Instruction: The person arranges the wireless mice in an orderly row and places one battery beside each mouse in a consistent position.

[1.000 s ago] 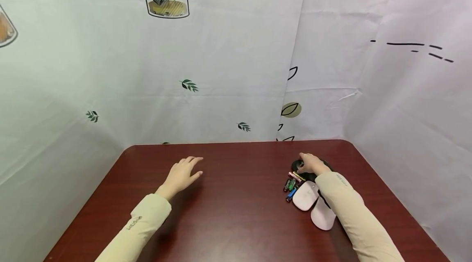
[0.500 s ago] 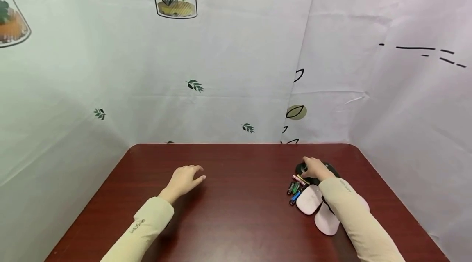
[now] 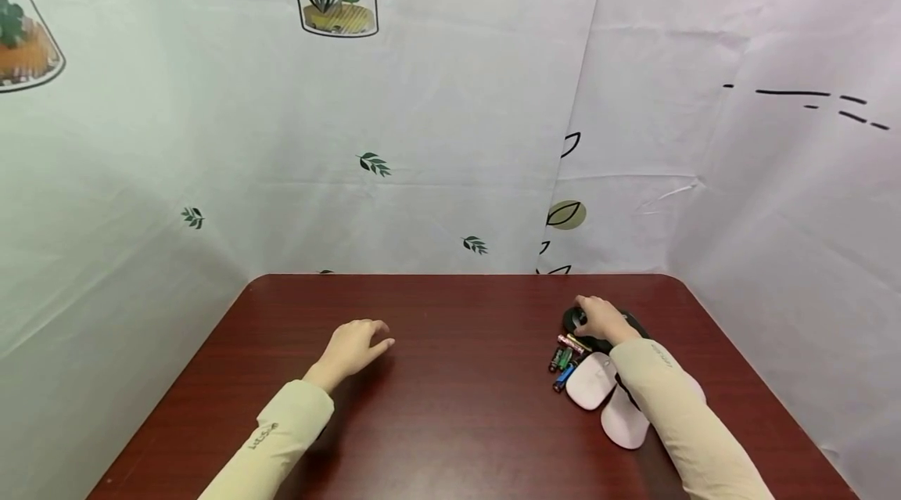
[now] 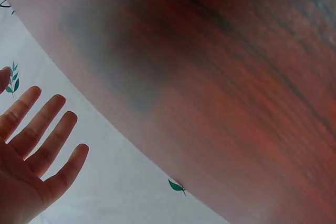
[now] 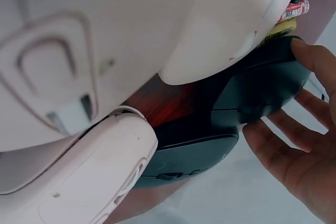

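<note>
Over the far right of the table my right hand [image 3: 604,320] grips a black computer mouse [image 5: 257,90], thumb at one side and fingers along the other. Right beside it sits a second black mouse [image 5: 184,158], mostly under the hand and wrist in the head view. Two white mice [image 3: 591,381] lie nearer, partly covered by the right sleeve. Several small batteries [image 3: 565,359], coloured green, blue, pink and yellow, lie just left of the mice. Off to the left, my left hand [image 3: 352,347] hovers low over the tabletop with relaxed, spread fingers and holds nothing.
The dark red wooden table [image 3: 450,422] has rounded far corners. A pale printed cloth [image 3: 422,93] hangs behind it and along both sides. Another white rounded thing [image 3: 695,389] shows past the right sleeve.
The head view has shifted slightly, so the scene sits further right and a little lower. The left fingers have drawn in a bit; the right hand stays at the black mouse.
</note>
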`<state>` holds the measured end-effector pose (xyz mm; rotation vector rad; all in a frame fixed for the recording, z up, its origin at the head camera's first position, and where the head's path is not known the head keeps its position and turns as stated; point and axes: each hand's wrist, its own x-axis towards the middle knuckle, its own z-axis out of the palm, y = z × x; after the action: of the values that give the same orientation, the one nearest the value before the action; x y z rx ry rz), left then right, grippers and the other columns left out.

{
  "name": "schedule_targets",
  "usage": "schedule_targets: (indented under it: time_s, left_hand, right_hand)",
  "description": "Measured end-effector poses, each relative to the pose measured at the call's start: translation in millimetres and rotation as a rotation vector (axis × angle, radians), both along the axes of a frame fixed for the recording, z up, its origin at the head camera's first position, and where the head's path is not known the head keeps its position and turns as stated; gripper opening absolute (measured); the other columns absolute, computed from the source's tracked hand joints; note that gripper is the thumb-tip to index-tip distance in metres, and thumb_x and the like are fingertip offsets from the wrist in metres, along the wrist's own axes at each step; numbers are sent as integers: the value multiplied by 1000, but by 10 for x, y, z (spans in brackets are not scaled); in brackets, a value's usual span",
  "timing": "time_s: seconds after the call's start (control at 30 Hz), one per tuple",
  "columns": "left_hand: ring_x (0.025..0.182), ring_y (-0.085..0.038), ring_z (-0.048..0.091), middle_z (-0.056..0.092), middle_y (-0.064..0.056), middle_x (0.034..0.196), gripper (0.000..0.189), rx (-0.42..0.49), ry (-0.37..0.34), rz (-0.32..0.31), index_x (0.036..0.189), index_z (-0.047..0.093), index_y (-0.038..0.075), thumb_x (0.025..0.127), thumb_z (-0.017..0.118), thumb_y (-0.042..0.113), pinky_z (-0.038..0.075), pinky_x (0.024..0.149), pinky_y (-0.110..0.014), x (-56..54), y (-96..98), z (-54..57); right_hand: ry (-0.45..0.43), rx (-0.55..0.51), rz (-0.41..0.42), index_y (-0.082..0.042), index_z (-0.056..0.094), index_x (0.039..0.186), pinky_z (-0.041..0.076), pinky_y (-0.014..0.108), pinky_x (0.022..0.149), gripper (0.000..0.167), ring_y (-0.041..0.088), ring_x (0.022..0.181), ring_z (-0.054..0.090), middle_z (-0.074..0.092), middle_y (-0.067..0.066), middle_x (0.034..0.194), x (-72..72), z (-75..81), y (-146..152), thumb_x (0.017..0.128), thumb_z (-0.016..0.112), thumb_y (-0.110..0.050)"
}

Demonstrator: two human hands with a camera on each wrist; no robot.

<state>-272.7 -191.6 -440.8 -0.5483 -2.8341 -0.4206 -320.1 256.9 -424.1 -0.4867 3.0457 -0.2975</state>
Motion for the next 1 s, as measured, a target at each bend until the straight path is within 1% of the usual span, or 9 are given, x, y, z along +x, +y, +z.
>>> schedule_targets:
  time_s: [0.3,0.37,0.47,0.6,0.7,0.83,0.9,0.93,1.0]
  left_hand:
    - [96,-31,63,68,-10,103,28,-30,18,-8,103,68,9,87,66,31,50,81,-47,4,-15,-16]
    - [97,-31,62,68,-10,104,28,-37,10,-10,104,67,9,87,66,31,49,81,-47,12,-15,-4]
    - [98,-33,62,68,-11,106,29,-38,-3,-9,105,67,9,87,66,30,49,83,-48,22,-25,13]
    - [100,-33,62,67,-11,108,30,-39,-18,4,107,67,9,88,65,31,49,84,-49,25,-47,19]
    - [100,-33,62,67,-11,108,29,-40,-17,5,108,67,8,88,65,30,49,84,-49,28,-60,23]
    - [99,-33,62,68,-12,107,29,-31,-13,12,106,67,8,88,65,30,49,83,-49,32,-72,18]
    - [99,-33,62,68,-12,107,29,-24,-17,17,106,67,7,88,65,30,49,83,-49,35,-81,13]
    - [99,-33,62,68,-12,107,29,-23,-19,19,106,67,7,88,65,29,49,83,-49,36,-86,9]
    - [99,-32,62,68,-12,107,29,-20,-25,22,107,67,7,88,65,30,49,83,-48,40,-95,2]
  right_hand:
    - [3,23,-12,16,45,126,46,51,89,61,47,110,52,52,35,121,-21,55,-61,78,74,-8]
    - [25,35,-6,17,45,125,47,51,88,61,46,108,54,53,36,120,-38,45,-79,77,74,-7]
    - [81,54,20,17,48,120,49,49,83,58,42,99,59,56,33,112,-51,50,-130,75,76,-7]
    - [159,76,71,14,52,113,50,46,78,52,37,88,60,57,27,101,-62,82,-226,71,78,-6]
    - [200,97,117,13,53,111,50,45,78,51,36,87,60,56,25,99,-82,106,-293,70,79,-4]
    - [233,119,192,13,53,113,50,45,81,53,36,91,60,55,25,102,-93,132,-396,69,79,-1]
    - [229,111,219,13,51,117,50,45,84,55,38,97,59,54,26,107,-90,141,-459,70,78,0]
    - [256,107,250,12,50,118,50,44,83,58,37,97,58,53,25,108,-85,141,-482,70,79,-1]
    - [255,94,273,11,48,120,50,44,84,60,37,102,56,51,24,112,-79,151,-550,71,79,-1]
